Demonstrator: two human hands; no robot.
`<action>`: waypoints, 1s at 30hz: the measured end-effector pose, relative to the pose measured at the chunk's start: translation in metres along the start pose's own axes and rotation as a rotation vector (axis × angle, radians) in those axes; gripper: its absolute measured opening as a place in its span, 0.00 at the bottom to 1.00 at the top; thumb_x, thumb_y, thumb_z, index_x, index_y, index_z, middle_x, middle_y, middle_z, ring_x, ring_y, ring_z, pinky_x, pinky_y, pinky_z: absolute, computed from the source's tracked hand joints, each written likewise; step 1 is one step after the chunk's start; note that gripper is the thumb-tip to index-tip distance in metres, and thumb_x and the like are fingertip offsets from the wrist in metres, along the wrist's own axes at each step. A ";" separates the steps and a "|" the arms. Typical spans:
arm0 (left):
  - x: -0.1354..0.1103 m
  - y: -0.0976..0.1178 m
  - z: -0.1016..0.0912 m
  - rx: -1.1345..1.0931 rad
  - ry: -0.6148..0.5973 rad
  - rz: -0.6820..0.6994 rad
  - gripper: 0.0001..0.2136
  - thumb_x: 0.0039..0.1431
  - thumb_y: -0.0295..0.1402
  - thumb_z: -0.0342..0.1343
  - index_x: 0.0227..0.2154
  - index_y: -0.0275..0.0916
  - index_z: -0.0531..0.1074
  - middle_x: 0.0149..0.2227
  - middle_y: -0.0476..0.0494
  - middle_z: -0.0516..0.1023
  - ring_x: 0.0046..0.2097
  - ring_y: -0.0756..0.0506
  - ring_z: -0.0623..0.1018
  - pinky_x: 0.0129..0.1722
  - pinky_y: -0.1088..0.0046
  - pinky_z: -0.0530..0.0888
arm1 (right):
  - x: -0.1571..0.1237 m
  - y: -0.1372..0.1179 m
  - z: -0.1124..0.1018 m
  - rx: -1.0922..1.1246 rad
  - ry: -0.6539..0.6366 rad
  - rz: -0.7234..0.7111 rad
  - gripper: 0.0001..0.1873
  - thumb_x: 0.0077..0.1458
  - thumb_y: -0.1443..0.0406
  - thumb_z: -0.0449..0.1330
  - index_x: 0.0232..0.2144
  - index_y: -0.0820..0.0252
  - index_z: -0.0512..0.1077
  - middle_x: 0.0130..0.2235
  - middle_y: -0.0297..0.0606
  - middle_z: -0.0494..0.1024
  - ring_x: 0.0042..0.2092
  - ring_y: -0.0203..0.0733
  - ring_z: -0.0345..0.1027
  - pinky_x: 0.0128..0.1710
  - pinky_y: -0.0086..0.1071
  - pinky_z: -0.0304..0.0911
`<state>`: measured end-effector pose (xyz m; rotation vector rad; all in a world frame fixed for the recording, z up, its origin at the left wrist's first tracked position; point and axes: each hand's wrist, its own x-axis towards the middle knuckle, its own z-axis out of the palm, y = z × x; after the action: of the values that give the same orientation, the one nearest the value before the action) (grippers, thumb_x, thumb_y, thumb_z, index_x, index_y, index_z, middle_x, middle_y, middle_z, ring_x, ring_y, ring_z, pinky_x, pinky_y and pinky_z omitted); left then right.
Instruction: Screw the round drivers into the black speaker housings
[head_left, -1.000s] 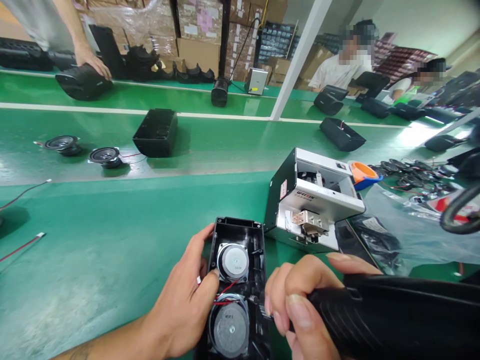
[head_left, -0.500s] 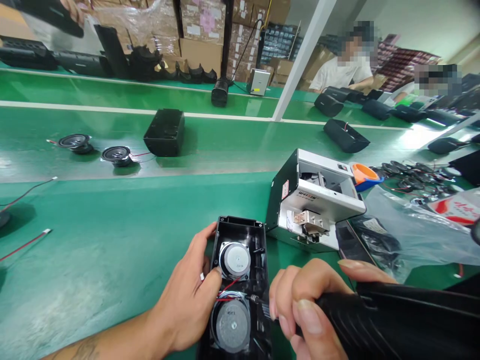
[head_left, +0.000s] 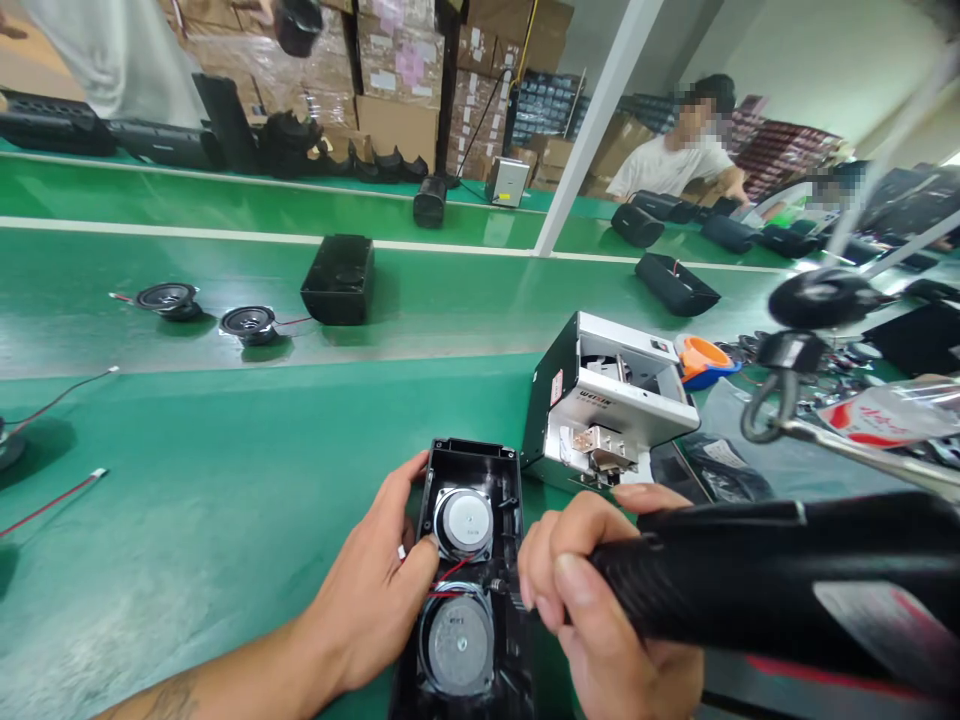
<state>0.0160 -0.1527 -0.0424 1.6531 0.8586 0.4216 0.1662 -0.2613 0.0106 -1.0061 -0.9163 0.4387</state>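
My left hand is closed around the left wall of a black speaker housing, its thumb over the rim. Two round speaker drivers sit inside, magnets up: an upper one and a lower one. Red wires run between them, and a small white plug shows by my thumb. In my right hand is a black electric screwdriver, lying nearly level. Its tip is over the housing beside the lower driver; whether it touches a screw cannot be made out.
A white and black screw feeder stands right of the housing, with an orange and blue bowl behind it. A hanging hook fitting is above the screwdriver. Loose speaker drivers and another housing lie ahead. Co-workers are beyond.
The screwdriver's rear has risen, and its body shows more fully. The view has shifted slightly, bringing the hanging hook into sight. My left hand keeps its hold on the housing.
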 end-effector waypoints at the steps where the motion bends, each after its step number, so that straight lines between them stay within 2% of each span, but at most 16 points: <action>1: 0.000 0.001 -0.001 0.024 -0.009 -0.008 0.31 0.71 0.40 0.47 0.75 0.48 0.50 0.60 0.35 0.76 0.45 0.37 0.82 0.47 0.50 0.83 | 0.003 0.001 -0.001 0.059 0.020 0.003 0.16 0.73 0.66 0.58 0.58 0.44 0.63 0.27 0.24 0.65 0.23 0.32 0.60 0.24 0.25 0.66; 3: -0.001 0.005 -0.006 0.152 0.007 0.022 0.31 0.73 0.40 0.46 0.76 0.49 0.49 0.65 0.34 0.72 0.48 0.35 0.81 0.45 0.50 0.84 | 0.008 0.002 -0.004 0.164 0.075 0.009 0.17 0.73 0.69 0.57 0.58 0.46 0.65 0.27 0.24 0.65 0.22 0.30 0.59 0.24 0.24 0.66; 4: -0.002 0.008 -0.009 0.253 0.040 0.074 0.31 0.74 0.42 0.47 0.76 0.51 0.49 0.69 0.33 0.66 0.52 0.33 0.81 0.44 0.50 0.84 | 0.010 0.001 -0.006 0.197 0.105 0.011 0.17 0.72 0.70 0.57 0.58 0.46 0.65 0.26 0.23 0.65 0.22 0.30 0.59 0.24 0.23 0.66; 6: -0.004 0.017 -0.016 0.486 0.116 0.252 0.31 0.74 0.43 0.52 0.75 0.55 0.50 0.77 0.36 0.51 0.63 0.28 0.75 0.50 0.44 0.84 | 0.011 -0.002 -0.010 0.239 0.161 -0.002 0.17 0.71 0.69 0.58 0.58 0.46 0.66 0.26 0.23 0.65 0.21 0.29 0.58 0.24 0.23 0.66; 8: -0.004 0.030 -0.021 0.685 0.117 0.468 0.28 0.73 0.38 0.56 0.72 0.57 0.58 0.78 0.40 0.45 0.71 0.26 0.65 0.61 0.35 0.78 | 0.009 -0.007 -0.013 0.249 0.198 -0.019 0.17 0.71 0.68 0.59 0.57 0.45 0.66 0.26 0.23 0.65 0.21 0.30 0.58 0.24 0.23 0.66; 10: -0.001 0.044 -0.024 0.823 -0.012 0.654 0.21 0.71 0.30 0.59 0.63 0.54 0.70 0.77 0.43 0.50 0.74 0.27 0.59 0.67 0.31 0.71 | 0.006 -0.012 -0.014 0.245 0.217 -0.039 0.16 0.71 0.68 0.59 0.57 0.45 0.66 0.26 0.23 0.65 0.21 0.30 0.57 0.24 0.24 0.67; 12: 0.005 0.057 -0.023 0.886 -0.212 0.738 0.18 0.66 0.24 0.62 0.54 0.51 0.75 0.75 0.43 0.55 0.74 0.28 0.59 0.68 0.33 0.72 | 0.004 -0.015 -0.014 0.231 0.202 -0.054 0.17 0.71 0.68 0.58 0.57 0.45 0.64 0.26 0.23 0.65 0.21 0.31 0.57 0.24 0.25 0.66; 14: 0.013 0.065 -0.022 0.892 -0.341 0.735 0.19 0.63 0.22 0.64 0.53 0.50 0.77 0.75 0.42 0.57 0.75 0.29 0.59 0.68 0.35 0.72 | 0.001 -0.015 -0.012 0.191 0.177 -0.080 0.17 0.72 0.68 0.57 0.58 0.46 0.63 0.26 0.23 0.65 0.21 0.32 0.59 0.23 0.26 0.65; 15: 0.016 0.066 -0.021 0.881 -0.361 0.710 0.20 0.63 0.22 0.64 0.54 0.50 0.77 0.75 0.41 0.57 0.75 0.29 0.59 0.69 0.35 0.71 | 0.000 -0.014 -0.010 0.159 0.166 -0.092 0.16 0.73 0.68 0.57 0.58 0.46 0.63 0.27 0.23 0.65 0.22 0.32 0.60 0.23 0.26 0.65; 21: 0.022 0.051 -0.020 0.748 -0.282 0.581 0.18 0.70 0.23 0.57 0.57 0.51 0.74 0.74 0.44 0.56 0.76 0.33 0.56 0.72 0.35 0.67 | -0.005 -0.004 -0.005 0.068 0.122 -0.116 0.16 0.75 0.68 0.55 0.60 0.49 0.60 0.29 0.25 0.67 0.25 0.33 0.63 0.26 0.28 0.66; 30: 0.018 0.042 -0.018 0.666 -0.232 0.567 0.16 0.72 0.25 0.58 0.57 0.51 0.73 0.74 0.45 0.56 0.75 0.34 0.56 0.73 0.37 0.66 | -0.003 -0.003 -0.007 0.060 0.101 -0.097 0.16 0.74 0.69 0.56 0.59 0.50 0.61 0.29 0.24 0.68 0.26 0.33 0.65 0.27 0.29 0.66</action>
<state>0.0291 -0.1303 -0.0004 2.5204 0.3473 0.3286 0.1703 -0.2688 0.0097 -0.9169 -0.8522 0.3292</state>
